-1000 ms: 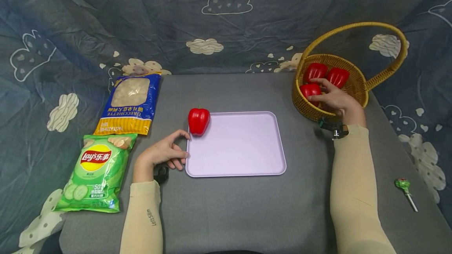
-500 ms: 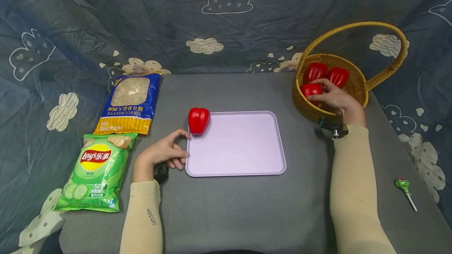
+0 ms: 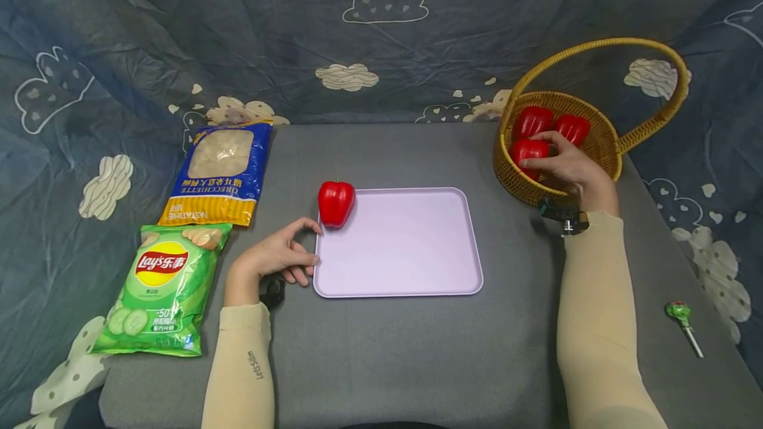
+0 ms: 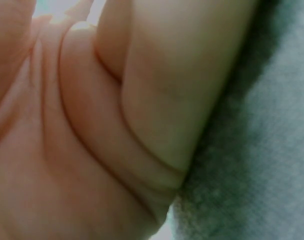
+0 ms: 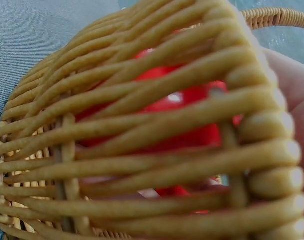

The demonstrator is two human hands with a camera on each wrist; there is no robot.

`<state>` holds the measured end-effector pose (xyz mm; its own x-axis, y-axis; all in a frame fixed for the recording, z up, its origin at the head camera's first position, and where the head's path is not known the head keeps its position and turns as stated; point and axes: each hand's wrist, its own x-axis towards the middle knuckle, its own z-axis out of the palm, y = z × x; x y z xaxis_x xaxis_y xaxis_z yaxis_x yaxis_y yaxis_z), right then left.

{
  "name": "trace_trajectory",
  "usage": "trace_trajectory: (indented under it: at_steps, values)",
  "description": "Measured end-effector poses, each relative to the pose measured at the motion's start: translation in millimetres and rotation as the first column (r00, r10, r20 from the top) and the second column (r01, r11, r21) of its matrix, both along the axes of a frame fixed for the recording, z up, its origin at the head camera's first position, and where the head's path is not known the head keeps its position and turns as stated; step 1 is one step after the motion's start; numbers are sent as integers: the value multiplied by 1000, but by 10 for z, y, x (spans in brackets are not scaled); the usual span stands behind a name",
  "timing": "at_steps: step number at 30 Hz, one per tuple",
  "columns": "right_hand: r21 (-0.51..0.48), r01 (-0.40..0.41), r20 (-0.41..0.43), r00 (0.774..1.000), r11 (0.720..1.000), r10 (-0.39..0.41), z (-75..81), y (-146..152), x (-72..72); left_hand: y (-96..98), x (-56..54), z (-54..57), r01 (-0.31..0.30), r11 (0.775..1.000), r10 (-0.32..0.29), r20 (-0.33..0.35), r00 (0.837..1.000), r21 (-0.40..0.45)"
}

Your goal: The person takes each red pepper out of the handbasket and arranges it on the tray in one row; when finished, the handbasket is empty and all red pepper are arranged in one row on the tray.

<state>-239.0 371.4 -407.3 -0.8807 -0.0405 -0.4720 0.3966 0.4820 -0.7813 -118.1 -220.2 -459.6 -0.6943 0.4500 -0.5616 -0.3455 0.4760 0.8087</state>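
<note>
My right hand (image 3: 569,163) reaches over the near rim of a wicker basket (image 3: 608,151) and grips a red bell pepper (image 3: 527,151) between thumb and fingers. Two more red bell peppers lie behind it in the basket. In the right wrist view, the basket's weave (image 5: 142,120) hides most of the red pepper (image 5: 177,115). My left hand (image 3: 275,255) lies beside a pale purple tray (image 3: 399,243), its index finger and thumb tips touching the left rim. One red bell pepper (image 3: 336,204) sits on the tray's far left corner. The left wrist view shows only palm and fingers (image 4: 92,125) above grey cloth.
On the left lie a blue and yellow pasta bag (image 3: 217,174) and a green chip bag (image 3: 161,293). A lollipop (image 3: 679,313) lies at the far right. The basket's tall handle (image 3: 626,42) arches above it. A cloud-patterned curtain (image 3: 387,51) surrounds the grey table.
The pepper in my right hand has shifted slightly to the right inside the basket, with the fingers moving along. My left hand and the tray stay as they were.
</note>
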Motion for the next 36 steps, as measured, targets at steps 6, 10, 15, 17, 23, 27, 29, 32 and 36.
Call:
trace_trajectory:
  at_steps: [6,10,15,17,23,27,29,32,36]
  values:
    - [-7,65,-30,997,998,-65,9,7,21,8,6,4,1,1000,-1,-4,1000,-4]
    - [20,107,-82,991,994,-105,42,13,57,12,8,9,0,1000,0,-2,1000,-7]
    - [21,162,-156,975,987,-157,132,-8,130,12,6,8,-1,1000,1,-5,1000,-7]
    - [-9,180,-182,967,984,-178,180,-26,167,13,5,6,-1,1000,1,-4,1000,-8]
    - [-46,186,-260,946,982,-191,358,-79,283,11,7,8,-8,1000,8,-2,1000,-13]
    - [-88,183,-303,931,979,-202,493,-154,369,11,12,16,-10,1000,10,-5,1000,-11]
    - [-101,182,-318,926,978,-205,563,-205,419,11,13,18,-9,1000,9,-6,1000,-11]
    - [-98,168,-339,921,981,-191,667,-300,497,14,13,21,-7,1000,7,-7,1000,-15]
    - [-111,126,-362,918,986,-158,768,-483,582,19,15,27,-7,1000,7,-9,1000,-18]
